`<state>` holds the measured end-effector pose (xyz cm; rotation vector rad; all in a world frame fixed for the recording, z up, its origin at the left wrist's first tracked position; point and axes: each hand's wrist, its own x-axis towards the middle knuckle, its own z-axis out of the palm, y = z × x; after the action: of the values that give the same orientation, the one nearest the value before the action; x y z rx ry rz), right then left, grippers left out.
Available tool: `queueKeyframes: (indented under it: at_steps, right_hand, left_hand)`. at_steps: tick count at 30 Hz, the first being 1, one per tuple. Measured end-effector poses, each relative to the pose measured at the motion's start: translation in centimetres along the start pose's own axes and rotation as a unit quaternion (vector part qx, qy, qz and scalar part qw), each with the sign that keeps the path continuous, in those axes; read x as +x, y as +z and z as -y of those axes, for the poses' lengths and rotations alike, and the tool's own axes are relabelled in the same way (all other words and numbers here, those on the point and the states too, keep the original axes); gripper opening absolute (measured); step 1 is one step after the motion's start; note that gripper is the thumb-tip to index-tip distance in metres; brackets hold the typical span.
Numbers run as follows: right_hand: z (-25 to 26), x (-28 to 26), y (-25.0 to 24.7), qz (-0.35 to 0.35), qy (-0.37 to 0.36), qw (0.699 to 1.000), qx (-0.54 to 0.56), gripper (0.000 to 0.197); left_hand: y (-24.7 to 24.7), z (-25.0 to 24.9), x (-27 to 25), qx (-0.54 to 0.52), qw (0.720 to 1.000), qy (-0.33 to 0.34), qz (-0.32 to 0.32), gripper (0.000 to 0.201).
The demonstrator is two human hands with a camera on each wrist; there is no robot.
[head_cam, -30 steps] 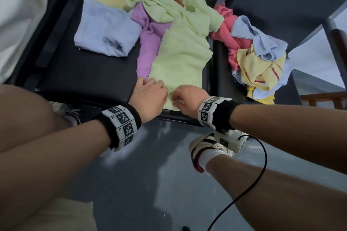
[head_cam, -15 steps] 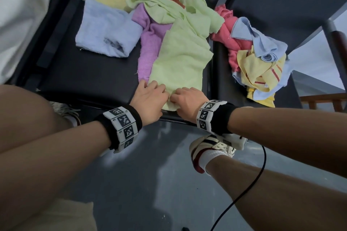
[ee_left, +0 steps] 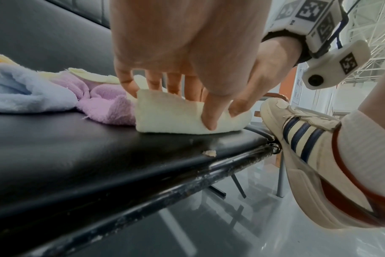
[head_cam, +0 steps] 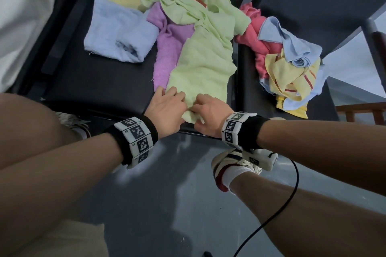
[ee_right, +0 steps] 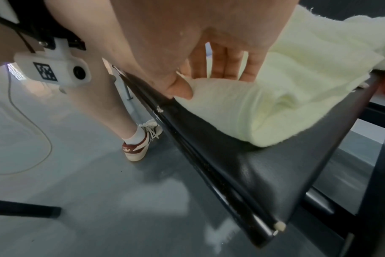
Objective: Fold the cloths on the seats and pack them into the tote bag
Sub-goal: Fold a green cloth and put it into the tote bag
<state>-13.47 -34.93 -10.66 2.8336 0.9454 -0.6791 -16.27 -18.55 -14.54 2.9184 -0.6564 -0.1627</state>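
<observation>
Early stage — left hand (head_cam: 167, 108) and right hand (head_cam: 208, 116) both pinch the near edge of the light green cloth (head_cam: 200, 64) on the black seat (head_cam: 100, 83), first fold just starting; remaining cloths lie unfolded, tote bag not in view.

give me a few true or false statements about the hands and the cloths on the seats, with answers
1. Both hands grip the near end of the light green cloth. True: the left hand and right hand pinch it side by side.
2. The purple cloth lies on the right of the green one. False: it lies on its left, partly under it.
3. The pale blue cloth lies on the same black seat. True.
4. The yellow striped cloth is neatly folded. False: it lies crumpled in a heap.
5. The left hand is empty. False: it pinches the green cloth.
</observation>
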Motion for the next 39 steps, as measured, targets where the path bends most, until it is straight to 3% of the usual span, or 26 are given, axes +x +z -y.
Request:
queueKeyframes:
  at_steps: [6, 14, 19, 33, 39]
  right_hand:
    - [-0.3, -0.1, -0.2, -0.016, 0.017, 1.0, -0.02, 0.05]
    - [0.2, 0.6, -1.2, 0.02, 0.025, 0.998, -0.049, 0.041]
    - [0.1, 0.9, -1.1, 0.026, 0.038, 0.998, -0.034, 0.04]
    - [-0.2, 0.2, -0.1, -0.03, 0.021, 0.999, -0.027, 0.049]
    - [0.1, 0.8, -0.4, -0.014, 0.034, 0.999, -0.018, 0.037]
  left_hand:
    - [0.4, -0.2, 0.3, -0.019, 1.0, -0.004, -0.021, 0.023]
    - [0.5, 0.0, 0.4, -0.076, 0.996, -0.033, -0.037, 0.025]
    - [0.5, 0.0, 0.2, -0.061, 0.998, -0.017, -0.02, 0.039]
    - [0.6, 0.0, 0.4, -0.029, 0.998, -0.021, -0.042, 0.017]
    - [0.3, -0.2, 0.4, -0.069, 0.996, -0.042, -0.04, 0.026]
